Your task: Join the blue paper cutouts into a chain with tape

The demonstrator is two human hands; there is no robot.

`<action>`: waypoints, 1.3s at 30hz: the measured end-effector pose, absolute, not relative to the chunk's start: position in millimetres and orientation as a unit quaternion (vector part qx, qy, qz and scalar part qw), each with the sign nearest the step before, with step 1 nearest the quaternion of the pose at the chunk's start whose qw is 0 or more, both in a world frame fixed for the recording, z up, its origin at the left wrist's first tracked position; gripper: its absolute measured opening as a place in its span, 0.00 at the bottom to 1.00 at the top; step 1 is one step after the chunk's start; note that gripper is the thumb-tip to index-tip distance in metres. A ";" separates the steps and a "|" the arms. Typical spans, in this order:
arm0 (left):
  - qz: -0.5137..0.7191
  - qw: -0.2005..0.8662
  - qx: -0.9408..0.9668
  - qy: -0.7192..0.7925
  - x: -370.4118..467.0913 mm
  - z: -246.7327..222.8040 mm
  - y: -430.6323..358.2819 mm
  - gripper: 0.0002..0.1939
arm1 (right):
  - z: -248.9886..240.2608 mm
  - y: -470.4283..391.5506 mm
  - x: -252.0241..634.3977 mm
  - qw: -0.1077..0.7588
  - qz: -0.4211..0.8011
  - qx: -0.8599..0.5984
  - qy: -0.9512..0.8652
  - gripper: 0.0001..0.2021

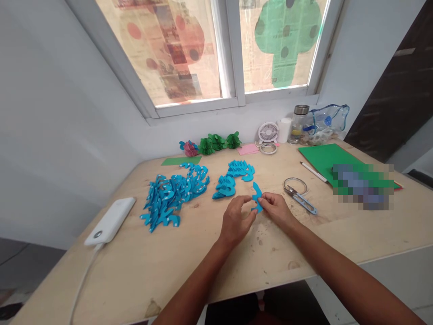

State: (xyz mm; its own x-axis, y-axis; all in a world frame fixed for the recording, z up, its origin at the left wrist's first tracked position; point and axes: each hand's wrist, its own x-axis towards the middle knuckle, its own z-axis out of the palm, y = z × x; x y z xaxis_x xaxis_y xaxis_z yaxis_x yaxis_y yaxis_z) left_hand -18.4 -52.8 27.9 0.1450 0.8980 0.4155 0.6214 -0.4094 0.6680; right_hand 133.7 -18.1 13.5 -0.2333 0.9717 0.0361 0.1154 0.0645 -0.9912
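A blue curved paper cutout (256,189) is held upright over the wooden table (203,253). My right hand (275,207) pinches its right edge between thumb and fingers. On its left side, my left hand (238,219) has thumb and index finger apart, with the fingertips at the paper's edge. Just beyond my hands stand two small stacks of folded blue cutouts, one (225,187) nearer and one (241,169) farther back. To the left spreads a large heap of blue cutouts with white dots (174,189).
Snips (301,201) and a metal ring (295,179) lie right of my hands. Beyond are a white pen (314,172), green sheets (333,160), a bottle (299,124) and a small fan (268,132). A white power bank (111,221) sits far left.
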 end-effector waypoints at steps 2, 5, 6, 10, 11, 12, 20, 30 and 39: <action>0.390 0.162 0.747 0.514 -12.4 28.7 -49.8 0.21 | 14.7 -18.5 133.1 0.424 0.512 -0.453 -0.594 0.16; 0.363 0.150 0.764 0.512 -3.0 27.5 -44.6 0.25 | 17.1 -19.1 132.6 0.436 0.523 -0.441 -0.585 0.16; 0.361 0.155 0.763 0.513 -0.7 26.4 -43.1 0.25 | 17.9 -19.2 132.6 0.439 0.528 -0.438 -0.580 0.16; 0.390 0.223 0.735 0.508 2.5 21.0 -40.5 0.24 | 19.2 -19.7 132.6 0.447 0.550 -0.430 -0.559 0.15; 0.399 0.243 0.726 0.505 2.2 20.1 -40.5 0.24 | 19.1 -19.8 132.5 0.447 0.554 -0.428 -0.557 0.15; 0.409 0.259 0.716 0.503 1.9 19.5 -40.7 0.24 | 18.8 -19.8 132.3 0.446 0.556 -0.425 -0.557 0.15; 0.525 0.490 0.510 0.473 1.4 23.6 -37.8 0.22 | 10.9 -16.2 132.5 0.434 0.551 -0.436 -0.563 0.16; 0.535 0.632 0.290 0.479 5.9 34.4 -22.3 0.11 | 13.5 -16.6 134.5 0.383 0.421 -0.462 -0.680 0.14; 0.564 0.557 0.342 0.504 8.1 11.4 -16.5 0.10 | 36.7 2.8 200.4 0.360 0.210 -0.630 -0.655 0.08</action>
State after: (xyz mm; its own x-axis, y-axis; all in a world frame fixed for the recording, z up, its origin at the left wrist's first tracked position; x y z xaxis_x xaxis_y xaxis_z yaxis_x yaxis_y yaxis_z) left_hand 8.1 -16.5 11.4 -0.1442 0.9737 -0.1765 -0.2828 0.1303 0.9503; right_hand 200.4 2.8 36.7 0.0524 0.9768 0.2075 0.6735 0.1189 -0.7295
